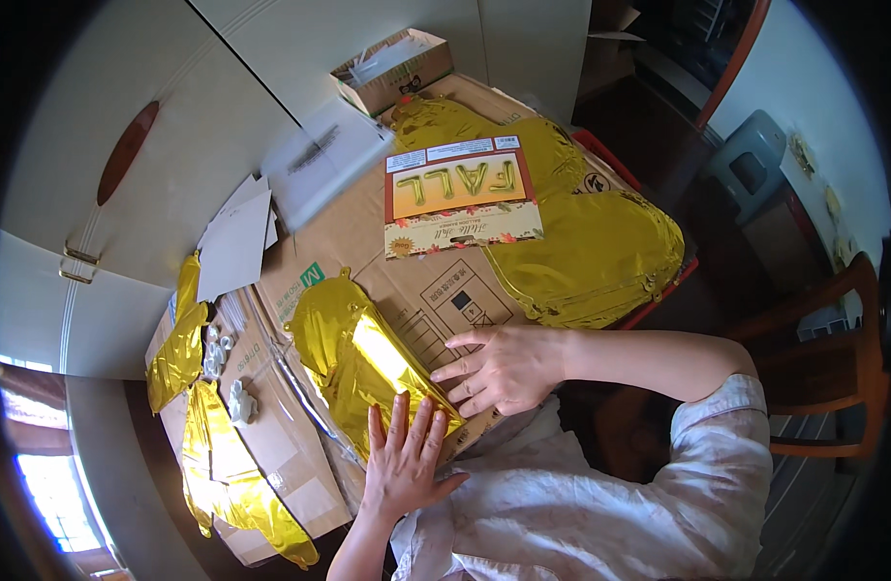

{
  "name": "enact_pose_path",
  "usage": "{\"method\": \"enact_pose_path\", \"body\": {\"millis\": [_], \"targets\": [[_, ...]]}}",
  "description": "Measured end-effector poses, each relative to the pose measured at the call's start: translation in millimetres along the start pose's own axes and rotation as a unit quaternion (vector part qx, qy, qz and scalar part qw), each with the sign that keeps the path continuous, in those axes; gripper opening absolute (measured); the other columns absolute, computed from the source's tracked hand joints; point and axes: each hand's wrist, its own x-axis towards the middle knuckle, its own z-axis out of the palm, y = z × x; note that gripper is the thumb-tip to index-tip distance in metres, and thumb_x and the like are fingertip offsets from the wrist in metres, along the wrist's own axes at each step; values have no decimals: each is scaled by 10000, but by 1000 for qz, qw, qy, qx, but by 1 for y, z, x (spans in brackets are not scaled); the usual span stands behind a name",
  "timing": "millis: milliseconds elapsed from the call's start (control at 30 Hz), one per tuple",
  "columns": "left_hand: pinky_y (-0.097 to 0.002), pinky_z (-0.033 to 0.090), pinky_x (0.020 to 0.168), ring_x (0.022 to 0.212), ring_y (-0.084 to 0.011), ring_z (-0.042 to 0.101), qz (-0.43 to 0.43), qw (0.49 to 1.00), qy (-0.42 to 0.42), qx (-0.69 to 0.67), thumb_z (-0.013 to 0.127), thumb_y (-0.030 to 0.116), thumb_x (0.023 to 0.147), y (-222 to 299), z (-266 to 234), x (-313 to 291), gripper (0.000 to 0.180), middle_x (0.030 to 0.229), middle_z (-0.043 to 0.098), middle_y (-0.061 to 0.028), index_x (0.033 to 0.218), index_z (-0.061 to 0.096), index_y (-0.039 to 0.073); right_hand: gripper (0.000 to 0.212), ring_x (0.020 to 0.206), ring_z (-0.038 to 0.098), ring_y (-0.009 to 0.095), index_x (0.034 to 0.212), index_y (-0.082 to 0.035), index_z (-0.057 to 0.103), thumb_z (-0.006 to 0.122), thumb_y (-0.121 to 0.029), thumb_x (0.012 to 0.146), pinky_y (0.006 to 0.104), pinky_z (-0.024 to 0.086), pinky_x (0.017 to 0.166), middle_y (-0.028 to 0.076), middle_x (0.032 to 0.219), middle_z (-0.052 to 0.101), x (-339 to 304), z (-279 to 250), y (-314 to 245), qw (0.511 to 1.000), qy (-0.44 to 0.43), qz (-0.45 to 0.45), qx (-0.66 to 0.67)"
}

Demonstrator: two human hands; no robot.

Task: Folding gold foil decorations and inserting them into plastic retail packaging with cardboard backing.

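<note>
A flat, folded gold foil balloon (pixel 353 344) lies on the cardboard in front of me, creased and shiny. My left hand (pixel 407 450) rests on its near end with the fingers spread flat. At the balloon's right edge, my right hand (pixel 504 373) has its fingers stretched out and apart, the fingertips touching or close to the foil. Neither hand grips anything. Beyond my right hand, larger gold foil balloons (pixel 591 257) lie flat, partly covered by a printed packaging card (pixel 460 194) with an orange picture panel.
Cardboard (pixel 344 242) covers the work surface. More gold foil (pixel 232 460) drapes over its left side, near small white coiled pieces (pixel 216 351) and white cards (pixel 234 242). An open box (pixel 392 70) stands at the back against pale cabinets (pixel 165 223). A wooden chair (pixel 833 387) is at right.
</note>
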Motion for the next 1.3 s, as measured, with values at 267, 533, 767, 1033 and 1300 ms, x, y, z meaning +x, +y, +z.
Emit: {"method": "enact_pose_path", "body": {"millis": [267, 533, 767, 1033, 1300], "targets": [[-666, 134, 1104, 1410, -411, 258, 6, 1000, 10, -5, 685, 648, 703, -1, 0, 0, 925, 1481, 381, -148, 1429, 427, 136, 377, 1337, 425, 172, 1204, -229, 652, 565, -340, 855, 482, 149, 1182, -54, 1259, 621, -4, -5, -3, 1000, -6, 11, -29], [-671, 133, 1100, 1412, -399, 260, 6, 1000, 9, -3, 689, 643, 698, -1, 0, 0, 923, 1480, 385, -144, 1434, 424, 154, 350, 1341, 418, 160, 1164, -205, 667, 570, -319, 849, 452, 194, 1165, -43, 1263, 621, 12, -2, 4, 997, -10, 27, -73], [-672, 146, 1097, 1409, -392, 273, 6, 1000, 3, 0, 675, 652, 701, -2, -2, 0, 914, 1481, 391, -132, 1436, 423, 171, 339, 1289, 461, 157, 1143, -181, 678, 584, -297, 838, 456, 197, 1168, -42, 1241, 632, 7, -5, 7, 999, 15, 38, -28], [-675, 153, 1095, 1406, -384, 284, 7, 1000, -3, 7, 659, 658, 712, -2, -4, 0, 904, 1474, 402, -122, 1439, 419, 176, 321, 1300, 458, 172, 1092, -138, 697, 599, -269, 816, 450, 218, 1161, -5, 1223, 638, 23, 5, 9, 998, 23, 50, -40], [-673, 143, 1102, 1413, -381, 273, 6, 1000, -22, 6, 638, 668, 727, -2, -5, 1, 896, 1495, 378, -113, 1445, 413, 182, 350, 1286, 466, 166, 1121, -147, 696, 593, -243, 801, 465, 239, 1145, -16, 1204, 649, 16, 4, 13, 997, 39, 66, -22]]}}
